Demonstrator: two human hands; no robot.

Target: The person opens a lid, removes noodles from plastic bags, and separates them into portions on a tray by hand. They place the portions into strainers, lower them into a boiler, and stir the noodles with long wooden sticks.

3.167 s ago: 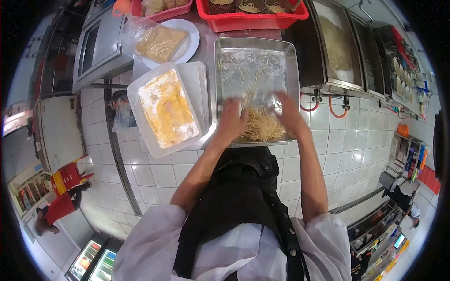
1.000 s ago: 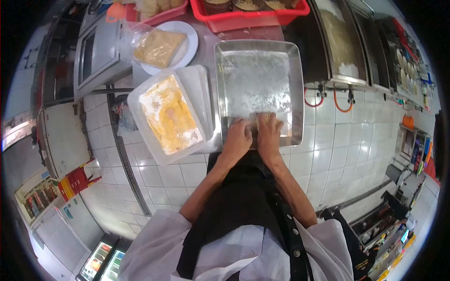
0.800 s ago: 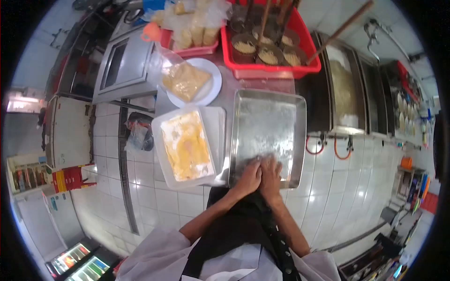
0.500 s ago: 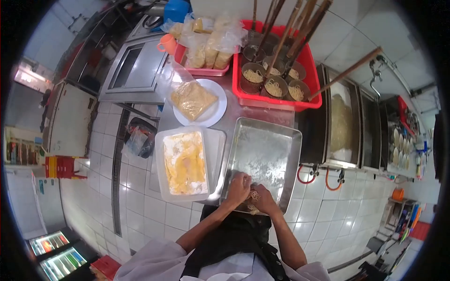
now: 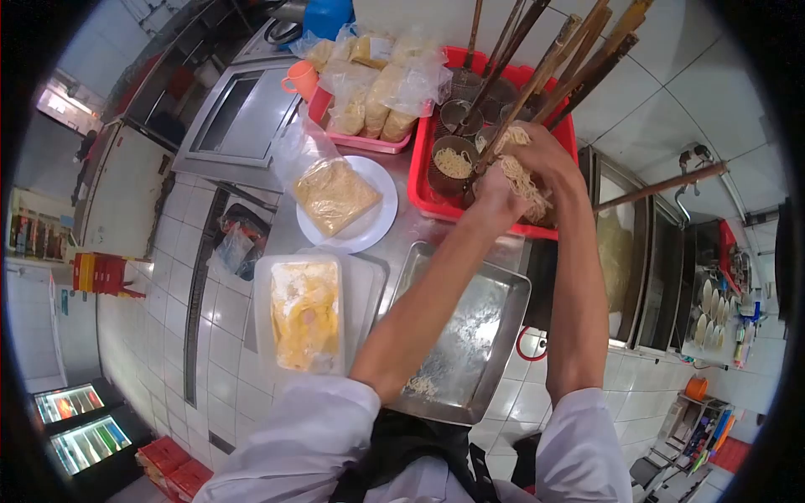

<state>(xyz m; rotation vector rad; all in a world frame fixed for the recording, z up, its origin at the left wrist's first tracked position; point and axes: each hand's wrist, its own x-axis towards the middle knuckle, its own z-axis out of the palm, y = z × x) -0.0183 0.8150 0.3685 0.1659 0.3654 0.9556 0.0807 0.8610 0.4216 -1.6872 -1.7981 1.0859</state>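
Both my hands are raised over the red basket (image 5: pixel 424 191), gripping a bunch of pale noodles (image 5: pixel 521 178). My left hand (image 5: pixel 496 201) closes on the near left side of the bunch, and my right hand (image 5: pixel 549 155) curls round its upper right side. Strands hang out between the two hands. Below and around them stand round mesh noodle strainers with long wooden handles; one strainer (image 5: pixel 453 170) at the left has noodles inside. My hands and arms hide some of the other strainers. Nearer my body, a metal tray (image 5: pixel 470 335) holds a small clump of noodles (image 5: pixel 421 386).
Left of the metal tray is a plastic container (image 5: pixel 262 314) of yellow, flour-dusted food. Behind it, a bag of crumbly yellow food (image 5: pixel 335 197) lies on a white plate (image 5: pixel 387 214). A pink basket (image 5: pixel 369 142) holds bagged noodles beside an orange mug (image 5: pixel 302 79). A cooker with liquid (image 5: pixel 616 251) stands at right.
My hands have moved up and away from the near end of the metal tray to the red basket, carrying noodles. A small clump now shows in the tray. The view has shifted slightly.
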